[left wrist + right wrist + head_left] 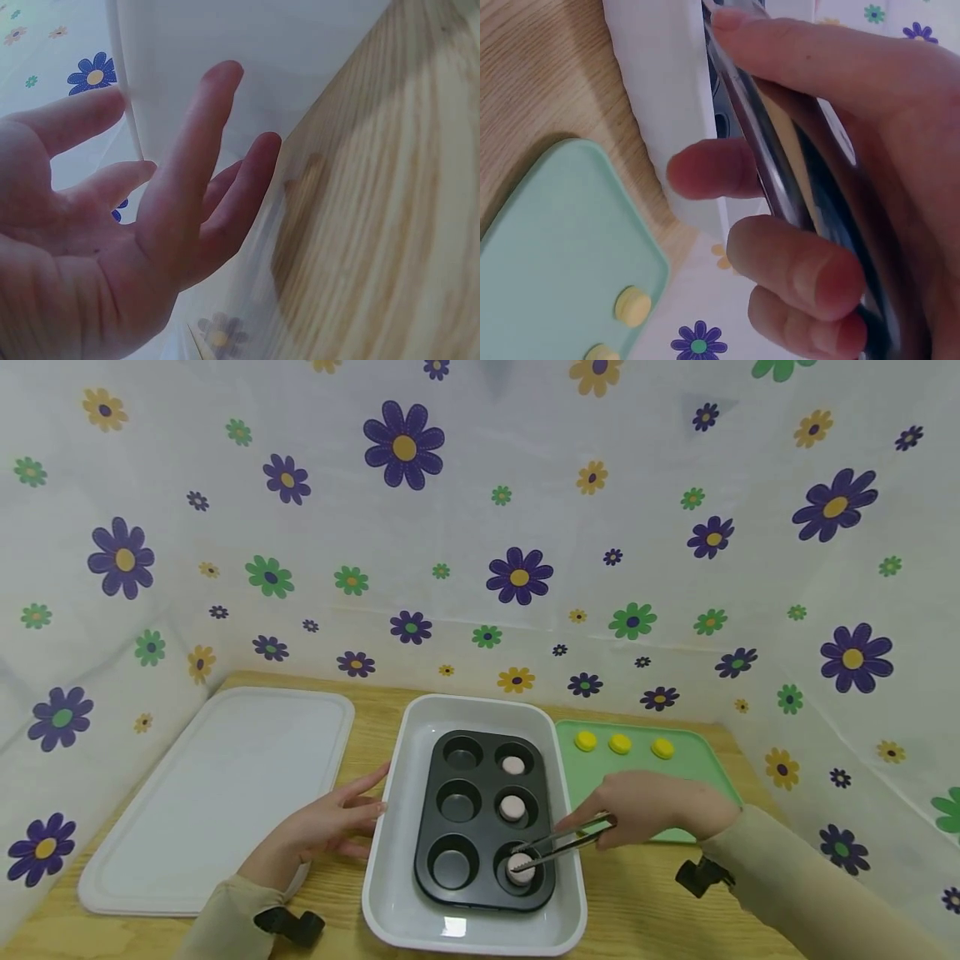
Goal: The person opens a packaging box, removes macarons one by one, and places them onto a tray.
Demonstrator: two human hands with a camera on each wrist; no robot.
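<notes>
My right hand (641, 810) grips metal tongs (564, 845), whose tips reach into the near right cup of a dark muffin tin (486, 827). Between or against those tips is a pale pink disc (521, 868), like a macaron. Similar discs lie in the middle right cup (513, 808) and the far right cup (513, 765). The left column of cups holds nothing. The tin sits inside a white rectangular tub (390, 910). With fingers spread, my left hand (322, 827) touches the tub's left wall, which also shows in the left wrist view.
A green tray (622, 777) with yellow discs (619, 744) along its far side lies to the right, partly behind my right hand. On the left is a white tray (225, 777). Flower-patterned cloth (450, 527) walls off the back and sides of the wooden table (637, 918).
</notes>
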